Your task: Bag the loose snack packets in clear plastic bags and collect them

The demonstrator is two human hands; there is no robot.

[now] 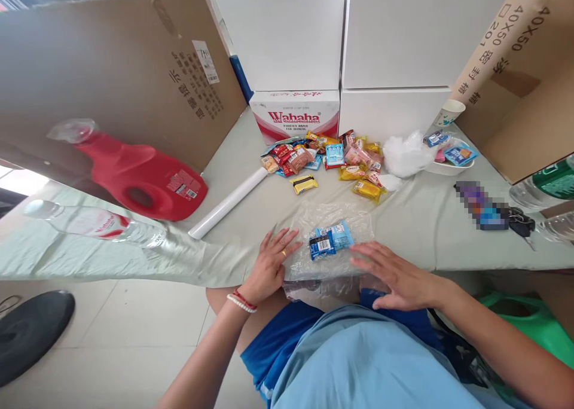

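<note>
A clear plastic bag (334, 214) lies flat at the near edge of the table, with blue snack packets (330, 239) inside it. My left hand (270, 264) rests flat on the bag's left edge, fingers spread. My right hand (394, 275) lies flat on the bag's right lower corner, fingers spread too. Neither hand grips anything. Farther back sits a pile of several wrapped snacks (329, 158) in red, yellow, blue and pink wrappers.
A red detergent bottle (143, 179) and a clear water bottle (96, 223) lie at the left. A white roll (228, 203), a Wahaha box (293, 115), white boxes (394, 107), a paper cup (448, 113), a white bowl (448, 167), keys (520, 222) and cardboard panels surround the table.
</note>
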